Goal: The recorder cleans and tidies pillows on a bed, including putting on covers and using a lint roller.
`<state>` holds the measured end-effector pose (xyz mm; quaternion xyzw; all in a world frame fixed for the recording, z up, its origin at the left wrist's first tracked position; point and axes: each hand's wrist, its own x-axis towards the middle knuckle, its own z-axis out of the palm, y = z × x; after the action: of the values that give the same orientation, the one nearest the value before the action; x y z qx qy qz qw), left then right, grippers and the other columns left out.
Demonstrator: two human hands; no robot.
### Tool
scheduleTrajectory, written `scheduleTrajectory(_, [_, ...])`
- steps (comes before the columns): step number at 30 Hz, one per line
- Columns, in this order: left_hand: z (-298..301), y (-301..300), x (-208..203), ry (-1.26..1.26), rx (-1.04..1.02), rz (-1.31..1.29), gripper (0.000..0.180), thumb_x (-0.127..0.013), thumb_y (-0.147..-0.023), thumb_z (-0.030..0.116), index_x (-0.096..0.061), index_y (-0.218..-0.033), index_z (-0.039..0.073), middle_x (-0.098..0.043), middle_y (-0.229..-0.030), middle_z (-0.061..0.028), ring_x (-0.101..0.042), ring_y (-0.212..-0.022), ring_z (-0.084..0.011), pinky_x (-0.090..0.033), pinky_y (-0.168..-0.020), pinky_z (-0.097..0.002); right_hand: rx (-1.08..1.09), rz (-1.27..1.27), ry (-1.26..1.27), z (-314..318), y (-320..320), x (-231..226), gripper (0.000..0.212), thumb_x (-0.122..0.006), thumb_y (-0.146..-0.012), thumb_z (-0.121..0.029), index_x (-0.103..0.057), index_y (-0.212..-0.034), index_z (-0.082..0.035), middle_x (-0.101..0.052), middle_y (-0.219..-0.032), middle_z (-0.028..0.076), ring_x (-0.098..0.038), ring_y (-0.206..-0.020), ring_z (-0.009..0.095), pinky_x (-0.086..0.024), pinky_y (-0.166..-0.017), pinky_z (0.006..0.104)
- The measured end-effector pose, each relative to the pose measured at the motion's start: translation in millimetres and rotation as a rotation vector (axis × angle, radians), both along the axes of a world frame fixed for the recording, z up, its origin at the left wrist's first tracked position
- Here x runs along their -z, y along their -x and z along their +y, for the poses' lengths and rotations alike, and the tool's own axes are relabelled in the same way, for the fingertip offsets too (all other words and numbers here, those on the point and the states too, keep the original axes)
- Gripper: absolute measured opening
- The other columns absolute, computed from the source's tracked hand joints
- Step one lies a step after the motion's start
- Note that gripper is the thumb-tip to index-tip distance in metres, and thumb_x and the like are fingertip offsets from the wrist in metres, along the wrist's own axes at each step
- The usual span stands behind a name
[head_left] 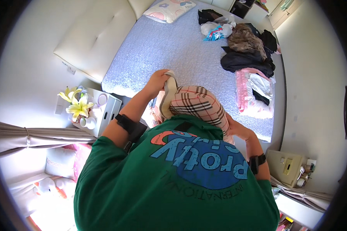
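Note:
My left hand [158, 83] is closed around the upper end of a curved cream-and-grey thing [167, 96], which looks like a slipper seen along its sole. Right beside it is pink-beige plaid cloth [198, 101], rounded like a raised, bent knee in trousers. Against the right side of this plaid cloth lies my right hand [237, 129], its fingers mostly hidden behind the bulge. More of the pale plaid cloth shows left of the cream-and-grey thing. My green shirt [173, 173] covers the lower middle of the view.
Ahead stands a bed [162, 50] with a blue-white cover and a pillow [169, 10]. Dark clothes [246, 42], a plastic bag [216, 30] and folded pink-white clothes [254, 92] lie on its right. At left is a nightstand [111, 109] with yellow lilies [79, 106]; a beige safe [284, 167] sits at right.

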<state>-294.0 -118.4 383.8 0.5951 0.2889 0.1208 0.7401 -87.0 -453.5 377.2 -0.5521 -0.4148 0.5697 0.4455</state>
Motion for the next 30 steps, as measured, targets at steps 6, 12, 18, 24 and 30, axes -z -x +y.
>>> scheduleTrajectory(6, [-10.0,6.8,-21.9,0.052,-0.083,-0.069,0.029,-0.043,-0.086,0.006,-0.054,-0.112,-0.001,-0.062,-0.089,-0.0083,-0.061,-0.076,-0.0158,-0.052,-0.066,-0.0279,0.298,-0.729,0.011,43.8,26.3,9.2,0.052,-0.060,-0.068,-0.018,-0.052,-0.115,0.002,-0.063,-0.093,0.022,-0.062,-0.091,0.030,-0.046,-0.080,0.0352])
scheduleTrajectory(12, [27.9,13.9,-64.6,-0.030,-0.254,-0.125,0.029,-0.043,-0.088,0.007,-0.052,-0.114,-0.002,-0.062,-0.091,-0.0090,-0.063,-0.078,-0.0167,-0.053,-0.066,-0.0285,0.182,-0.331,-0.022,94.9,-1.2,-42.1,0.036,-0.061,-0.082,-0.023,-0.058,-0.107,0.003,-0.065,-0.097,0.007,-0.059,-0.088,0.014,-0.046,-0.079,0.0300])
scheduleTrajectory(18, [39.7,8.0,-88.7,0.073,-0.343,-0.422,0.029,-0.044,-0.088,0.007,-0.048,-0.114,-0.003,-0.062,-0.088,-0.0103,-0.063,-0.074,-0.0189,-0.054,-0.064,-0.0307,0.486,-0.023,-0.125,130.7,-36.5,-71.3,0.039,-0.065,-0.082,-0.018,-0.056,-0.115,0.000,-0.063,-0.104,0.007,-0.060,-0.091,0.014,-0.047,-0.082,0.0287])
scheduleTrajectory(24, [87.7,8.0,-92.3,-0.318,-0.383,-0.360,0.033,-0.044,-0.092,0.012,-0.046,-0.120,-0.006,-0.061,-0.081,-0.0080,-0.062,-0.066,-0.0143,-0.051,-0.053,-0.0267,0.595,0.288,-0.264,148.6,-61.3,-134.1,0.048,-0.053,-0.089,-0.039,-0.053,-0.118,0.000,-0.062,-0.105,0.014,-0.063,-0.090,0.022,-0.051,-0.080,0.0346])
scheduleTrajectory(30, [-16.1,-46.0,-167.1,-0.265,0.057,-0.324,0.024,-0.051,-0.092,0.021,-0.055,-0.104,0.001,-0.058,-0.075,-0.0069,-0.059,-0.058,-0.0131,-0.048,-0.047,-0.0243,0.825,-0.265,-0.118,172.7,-14.7,-69.8,0.032,-0.062,-0.085,-0.030,-0.062,-0.099,-0.001,-0.065,-0.086,0.007,-0.061,-0.074,0.013,-0.047,-0.064,0.0239])
